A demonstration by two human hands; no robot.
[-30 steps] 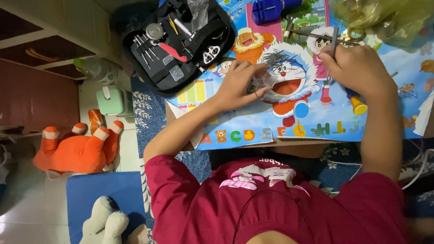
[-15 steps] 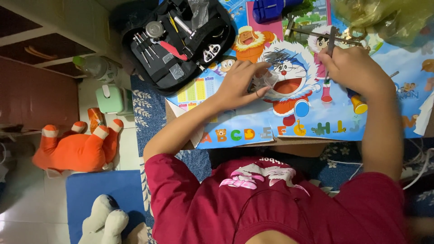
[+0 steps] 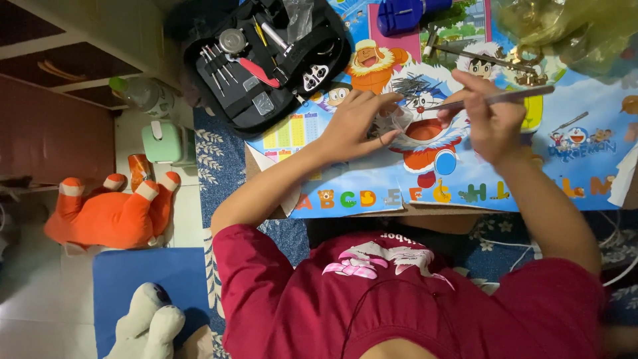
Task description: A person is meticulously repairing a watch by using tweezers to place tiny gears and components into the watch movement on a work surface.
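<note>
Here, in the head view, a small clear packet [image 3: 399, 123] is pinched flat on the cartoon mat [image 3: 372, 193] by the curled left hand [image 3: 355, 126], while a thin metal tool [image 3: 505, 98] is gripped in the raised right hand [image 3: 492, 123], its tip pointed at the packet. The packet's contents cannot be made out, and the open black tool case [image 3: 266, 60] is cut off at the top edge.

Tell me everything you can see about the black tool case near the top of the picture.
The black tool case lies open and tilted at the table's upper left corner, partly on the cartoon mat. It looks like soft fabric with elastic loops. Inside are thin metal screwdrivers, a red-handled tool, a round silver part and small clear packets. Neither hand touches it.
</note>
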